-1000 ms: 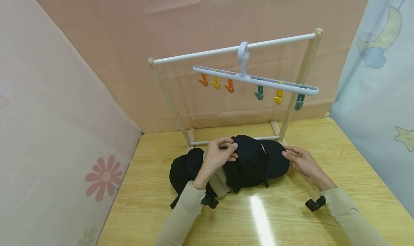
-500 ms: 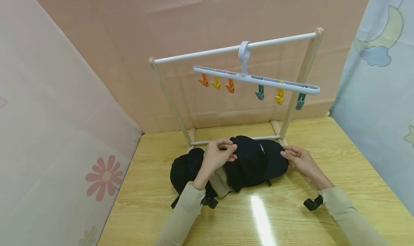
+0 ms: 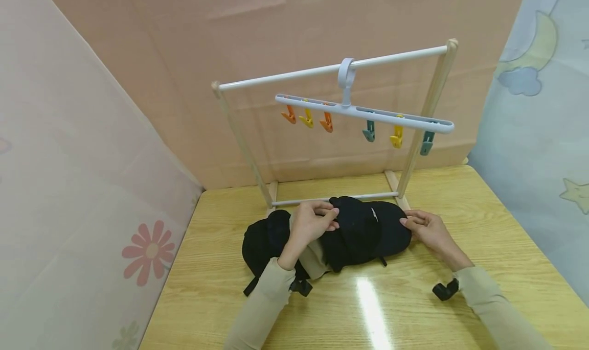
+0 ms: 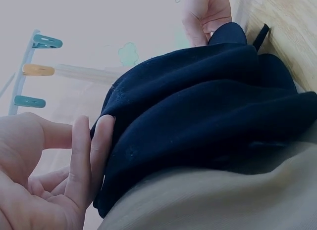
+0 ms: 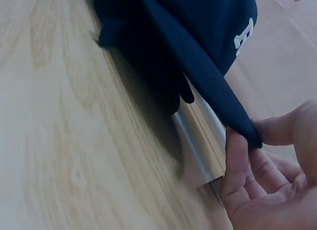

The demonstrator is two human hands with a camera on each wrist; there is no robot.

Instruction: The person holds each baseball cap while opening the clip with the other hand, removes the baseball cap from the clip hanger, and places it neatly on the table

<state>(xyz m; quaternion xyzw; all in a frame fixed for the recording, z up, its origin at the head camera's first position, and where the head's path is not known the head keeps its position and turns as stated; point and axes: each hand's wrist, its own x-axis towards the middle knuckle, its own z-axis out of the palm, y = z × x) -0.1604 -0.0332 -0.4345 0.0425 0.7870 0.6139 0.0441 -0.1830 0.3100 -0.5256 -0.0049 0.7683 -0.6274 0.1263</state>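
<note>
A dark baseball cap with a white embroidered mark lies tilted over a row of other headwear. My left hand pinches the edge of its crown at the left, and the left wrist view shows thumb and fingertips on that dark cloth. At the other end, my right hand holds the tip of the brim between thumb and fingers. Beige cloth shows under the cap. Further left sits another black cap, partly hidden by my left forearm.
Behind the caps stands a rack of wooden posts and white rods. From its top rod hangs a pale clip hanger with several orange, yellow and teal clips. Fabric walls enclose the wooden table at the back and sides.
The dark cap's crown and my left hand have sunk very slightly. My right hand keeps hold of the brim in nearly the same place.
</note>
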